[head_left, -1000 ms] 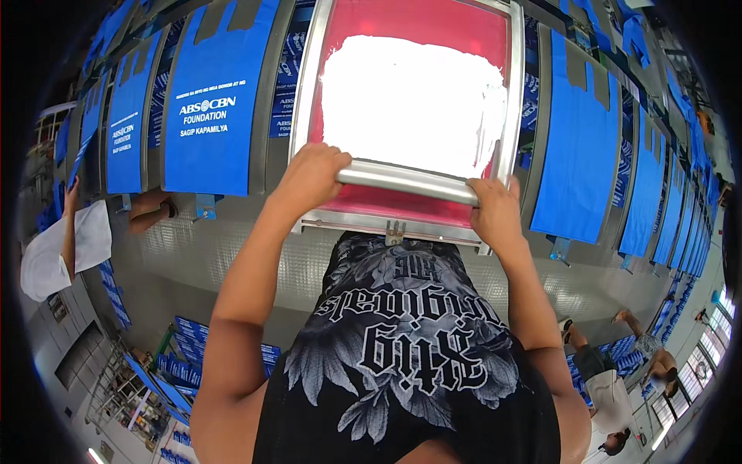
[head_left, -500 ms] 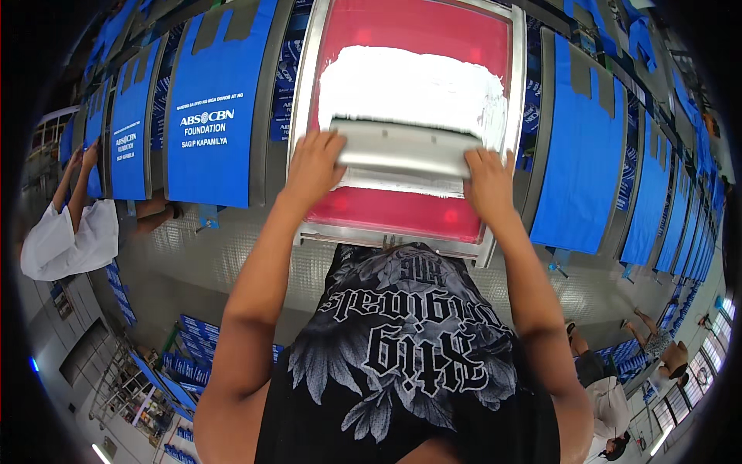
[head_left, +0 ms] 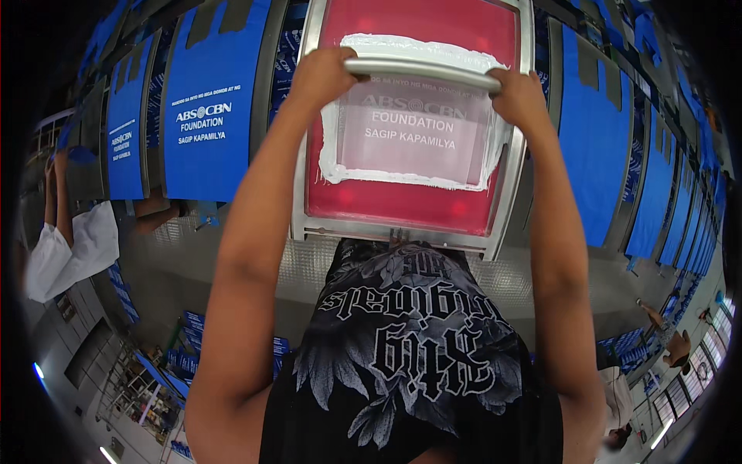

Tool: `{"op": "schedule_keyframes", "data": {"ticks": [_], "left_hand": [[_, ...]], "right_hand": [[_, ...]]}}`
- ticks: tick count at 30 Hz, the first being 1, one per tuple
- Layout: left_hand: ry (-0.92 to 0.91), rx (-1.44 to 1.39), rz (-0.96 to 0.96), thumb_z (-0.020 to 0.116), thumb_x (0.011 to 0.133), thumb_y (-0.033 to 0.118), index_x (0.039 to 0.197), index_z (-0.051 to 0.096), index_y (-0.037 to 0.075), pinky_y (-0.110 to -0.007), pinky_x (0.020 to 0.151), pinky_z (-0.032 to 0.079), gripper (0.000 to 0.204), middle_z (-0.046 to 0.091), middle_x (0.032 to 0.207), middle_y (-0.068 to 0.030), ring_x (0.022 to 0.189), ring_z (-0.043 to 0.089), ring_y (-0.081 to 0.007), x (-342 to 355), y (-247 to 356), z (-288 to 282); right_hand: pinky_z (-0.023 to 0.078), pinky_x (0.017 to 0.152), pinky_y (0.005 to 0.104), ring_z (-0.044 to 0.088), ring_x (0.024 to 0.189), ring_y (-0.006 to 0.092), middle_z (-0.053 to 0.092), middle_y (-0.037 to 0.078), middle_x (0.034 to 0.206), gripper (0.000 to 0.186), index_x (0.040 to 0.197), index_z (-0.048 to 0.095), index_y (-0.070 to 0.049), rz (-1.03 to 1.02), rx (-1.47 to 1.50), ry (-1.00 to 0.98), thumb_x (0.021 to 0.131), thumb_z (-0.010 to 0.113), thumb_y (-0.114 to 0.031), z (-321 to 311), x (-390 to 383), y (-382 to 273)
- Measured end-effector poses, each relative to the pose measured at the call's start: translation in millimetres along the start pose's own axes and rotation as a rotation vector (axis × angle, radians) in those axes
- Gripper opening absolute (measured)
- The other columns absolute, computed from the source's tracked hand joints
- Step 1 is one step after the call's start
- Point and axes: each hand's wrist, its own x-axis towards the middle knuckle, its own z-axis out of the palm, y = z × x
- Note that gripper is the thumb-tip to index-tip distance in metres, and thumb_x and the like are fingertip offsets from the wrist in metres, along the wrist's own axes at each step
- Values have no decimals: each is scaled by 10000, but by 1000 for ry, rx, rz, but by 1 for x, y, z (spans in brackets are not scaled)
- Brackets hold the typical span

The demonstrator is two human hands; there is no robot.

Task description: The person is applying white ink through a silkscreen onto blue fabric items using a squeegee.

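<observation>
Your left hand (head_left: 321, 77) and right hand (head_left: 519, 91) are both closed on the squeegee (head_left: 421, 71), one grip at each end of its metal bar, so the push is even across the whole width. The squeegee lies at the far part of the screen (head_left: 410, 193), crosswise, and it touches the mesh there. Just beyond the bar there is a ridge of white ink (head_left: 417, 45), and thin ink lines also border the pale printed area nearer to you. The screen sits flat in its metal frame (head_left: 301, 170) on the tabletop, I think so that the mesh presses on the blue cloth under it. A blue sheet (head_left: 209, 116) with white print lies just beside the frame on your left. More blue sheets (head_left: 599, 147) lie to the right.
</observation>
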Motion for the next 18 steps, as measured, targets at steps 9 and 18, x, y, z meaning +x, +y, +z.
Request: {"op": "schedule_keyframes", "data": {"ticks": [9,18], "left_hand": [[-24,-107,124,687,541,-24,910,651,56,-431,804,441,379,638,899,-130,878,581,-323,-186,4,42],[-143,-25,-33,745,678,240,961,683,80,-400,770,495,331,662,854,-164,862,629,-325,-3,6,-12]], "right_hand": [[219,1075,547,594,910,224,661,34,889,432,951,651,-131,-35,288,97,562,626,57,59,-175,-52],[294,1016,532,636,871,279,669,130,866,401,1042,652,-145,-41,49,77,658,582,-53,7,-5,11]]}}
